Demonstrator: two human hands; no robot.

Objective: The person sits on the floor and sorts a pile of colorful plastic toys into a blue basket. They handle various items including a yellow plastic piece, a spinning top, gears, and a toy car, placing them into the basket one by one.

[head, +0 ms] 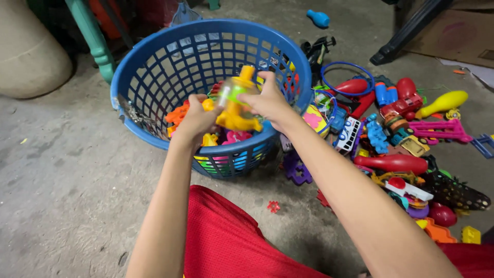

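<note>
The left hand (198, 121) and the right hand (267, 100) are both closing around one yellow plastic toy (235, 105), holding it between them just above the rim of the blue basket (154, 56). The left fingers are wrapping its lower side while the right hand is gripping from the top, so the toy is hanging over the basket's opening rather than resting on anything. It is looking smooth and glossy, with a clear greenish section near its upper end and a flared yellow base; motion blur is hiding finer detail.

Nearest the camera, red mesh shorts (226, 242) are covering the person's lap, their weave fine and dimpled. A small red puzzle-like piece (273, 206) is lying on the rough grey concrete floor (62, 180) just beyond.

The basket is round, rigid and latticed, tilting slightly toward the person, with bright plastic pieces showing inside. To its right, a heap of toys is spreading across the floor: a red bowling pin (393, 163), a yellow bowling pin (442, 103), a blue ring (348, 77).
</note>
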